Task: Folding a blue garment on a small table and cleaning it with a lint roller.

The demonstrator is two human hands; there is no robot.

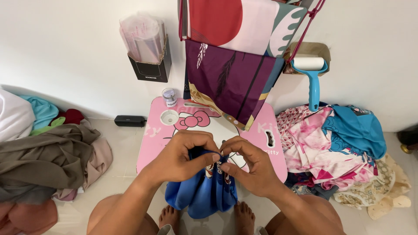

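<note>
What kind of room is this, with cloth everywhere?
Probably a home laundry-sorting or sewing corner: heaps of clothes on the floor, a small pink lap table and a lint roller on the wall.

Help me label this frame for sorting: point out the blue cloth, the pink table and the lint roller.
blue cloth [198, 198], head view, on its hanging folds.
pink table [150, 146], head view, on its bare left side.
lint roller [313, 89], head view, on its blue handle.

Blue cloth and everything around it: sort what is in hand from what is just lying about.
In hand: blue cloth, pinched by left hand and right hand over the pink lap table.

Lying about: lint roller, small jar, black speaker, clothes piles.
</note>
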